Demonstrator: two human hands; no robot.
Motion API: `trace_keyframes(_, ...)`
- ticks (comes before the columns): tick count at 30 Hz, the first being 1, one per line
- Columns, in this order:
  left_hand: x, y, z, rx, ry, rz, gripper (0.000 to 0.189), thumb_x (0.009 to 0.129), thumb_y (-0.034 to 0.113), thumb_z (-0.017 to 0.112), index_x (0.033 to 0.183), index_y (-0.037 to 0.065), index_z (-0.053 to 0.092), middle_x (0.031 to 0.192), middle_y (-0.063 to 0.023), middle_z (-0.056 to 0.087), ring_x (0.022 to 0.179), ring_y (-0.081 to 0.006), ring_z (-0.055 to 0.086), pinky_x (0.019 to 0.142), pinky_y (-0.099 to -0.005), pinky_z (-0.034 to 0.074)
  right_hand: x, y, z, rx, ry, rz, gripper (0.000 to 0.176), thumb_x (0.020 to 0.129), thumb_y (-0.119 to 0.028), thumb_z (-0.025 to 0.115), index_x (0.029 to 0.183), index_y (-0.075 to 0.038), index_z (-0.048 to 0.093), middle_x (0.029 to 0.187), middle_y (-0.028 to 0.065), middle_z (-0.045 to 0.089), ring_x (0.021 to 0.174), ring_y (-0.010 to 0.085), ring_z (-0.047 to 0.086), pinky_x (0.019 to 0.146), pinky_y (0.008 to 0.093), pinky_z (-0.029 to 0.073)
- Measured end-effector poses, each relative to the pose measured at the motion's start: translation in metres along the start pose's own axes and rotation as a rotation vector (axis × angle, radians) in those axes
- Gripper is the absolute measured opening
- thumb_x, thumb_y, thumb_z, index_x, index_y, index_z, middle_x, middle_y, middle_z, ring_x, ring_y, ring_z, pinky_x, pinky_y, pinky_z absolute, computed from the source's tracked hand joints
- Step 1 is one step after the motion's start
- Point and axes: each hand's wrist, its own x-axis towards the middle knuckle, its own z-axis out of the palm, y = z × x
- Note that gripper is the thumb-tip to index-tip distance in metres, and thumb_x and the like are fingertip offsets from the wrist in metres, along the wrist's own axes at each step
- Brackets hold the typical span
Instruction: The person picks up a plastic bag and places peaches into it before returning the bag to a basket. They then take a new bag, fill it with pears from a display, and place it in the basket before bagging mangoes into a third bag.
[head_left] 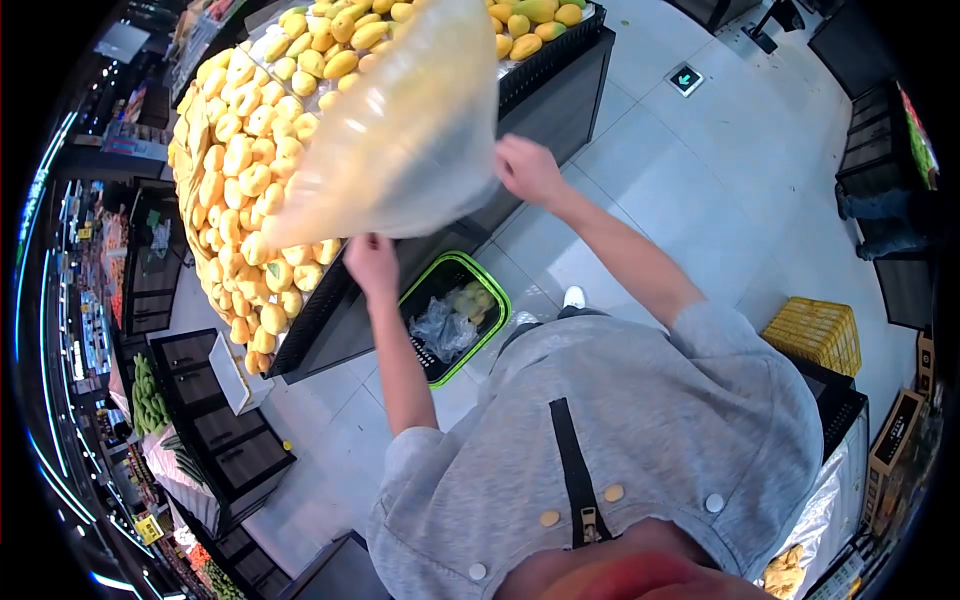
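Observation:
A thin see-through plastic bag (400, 140) billows out, puffed and spread, in front of the fruit stand. My left hand (372, 265) is closed on its lower edge. At the bag's right edge, my right hand (528, 170) is closed in a pinch on the film. Behind the bag and to its left lies a heap of pale yellow round fruit (240, 180). Yellow-green mangoes (340, 62) fill the far part of the stand, partly hidden by the bag. On the floor below my hands stands a black shopping basket with a green rim (505, 290), holding bagged produce (445, 330).
The dark side of the fruit stand (560, 95) runs close beyond my hands. A yellow crate (815, 335) is to the right, near stacked boxes (893, 445). Another person's legs (890, 225) show at the far right. Vegetable stands (150, 395) line the left.

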Motion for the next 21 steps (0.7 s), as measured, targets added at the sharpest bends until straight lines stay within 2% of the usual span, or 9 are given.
trace_keyframes(3,-0.184,-0.090,0.103,-0.070,-0.538,-0.243,0.024,0.083,0.025,0.062,0.078,0.001,0.066,0.073,-0.0176,0.066,0.069,-0.0323,0.066,0.065,-0.0405,0.052,-0.191,0.060,0.050,-0.201,-0.738,0.266,0.017,0.078,-0.019,0.060,0.094,-0.013,0.061,0.083,0.0151,0.065,0.076,0.0367,0.064,0.064,0.0503,0.052)
trace_keyframes(5,-0.268,-0.106,0.115,-0.184,-0.739,-0.477,0.023,0.083,0.024,0.060,0.078,0.003,0.068,0.070,-0.0127,0.069,0.068,-0.0257,0.070,0.069,-0.0364,0.055,-0.248,0.056,0.028,-0.136,-0.788,0.361,0.019,0.078,-0.020,0.058,0.095,-0.012,0.064,0.083,0.0180,0.066,0.077,0.0373,0.065,0.066,0.0520,0.052)
trace_keyframes(8,-0.273,-0.096,0.112,-0.293,-0.930,-0.723,0.030,0.084,0.028,0.059,0.068,0.004,0.067,0.065,-0.0092,0.069,0.061,-0.0221,0.069,0.068,-0.0325,0.055,-0.240,0.066,0.023,-0.225,-0.871,0.433,0.017,0.078,-0.020,0.058,0.090,-0.010,0.065,0.083,0.0171,0.066,0.079,0.0372,0.065,0.067,0.0513,0.053)
trace_keyframes(9,-0.254,-0.109,0.119,-0.158,-0.878,-0.448,0.030,0.085,0.027,0.059,0.066,0.005,0.066,0.063,-0.0097,0.068,0.059,-0.0216,0.068,0.065,-0.0330,0.056,-0.220,0.076,0.028,-0.227,-0.866,0.405,0.016,0.078,-0.019,0.058,0.088,-0.010,0.066,0.084,0.0170,0.066,0.080,0.0370,0.065,0.068,0.0508,0.053)
trace_keyframes(10,-0.206,-0.103,0.115,-0.191,-0.852,-0.458,0.030,0.084,0.027,0.059,0.065,0.006,0.067,0.062,-0.0096,0.067,0.060,-0.0219,0.068,0.063,-0.0342,0.055,-0.181,0.088,0.036,-0.229,-0.859,0.381,0.015,0.077,-0.019,0.058,0.086,-0.010,0.066,0.084,0.0169,0.067,0.080,0.0367,0.065,0.069,0.0502,0.053)
trace_keyframes(13,-0.033,-0.080,0.089,-0.341,-0.575,-0.394,0.031,0.087,0.021,0.057,0.063,0.002,0.060,0.056,-0.0060,0.062,0.054,-0.0163,0.061,0.057,-0.0310,0.050,0.001,0.054,-0.006,-0.235,-0.582,0.111,0.013,0.074,-0.018,0.059,0.082,-0.008,0.062,0.079,0.0159,0.065,0.078,0.0377,0.064,0.070,0.0476,0.053)
trace_keyframes(15,0.080,-0.009,0.007,-0.282,-0.354,-0.413,0.030,0.090,0.025,0.059,0.072,0.001,0.059,0.063,-0.0061,0.062,0.058,-0.0133,0.056,0.059,-0.0294,0.046,0.106,0.013,-0.047,-0.219,-0.270,-0.002,0.012,0.079,-0.019,0.058,0.075,-0.008,0.055,0.072,0.0130,0.063,0.069,0.0345,0.062,0.060,0.0447,0.049)
trace_keyframes(16,0.112,0.024,-0.037,-0.419,-0.075,-0.141,0.028,0.093,0.023,0.057,0.075,0.001,0.056,0.067,-0.0050,0.061,0.059,-0.0104,0.052,0.058,-0.0274,0.043,0.149,-0.022,-0.083,-0.096,-0.179,-0.024,0.015,0.081,-0.021,0.059,0.076,-0.007,0.056,0.067,0.0127,0.060,0.064,0.0318,0.062,0.056,0.0405,0.049)
trace_keyframes(21,0.104,0.150,-0.169,-0.480,0.838,0.387,0.021,0.092,0.012,0.058,0.076,0.001,0.051,0.066,-0.0034,0.055,0.057,-0.0092,0.048,0.056,-0.0236,0.042,0.168,-0.142,-0.199,0.102,0.617,-0.415,0.014,0.085,-0.010,0.062,0.076,-0.004,0.054,0.065,0.0080,0.056,0.057,0.0226,0.055,0.054,0.0288,0.044)
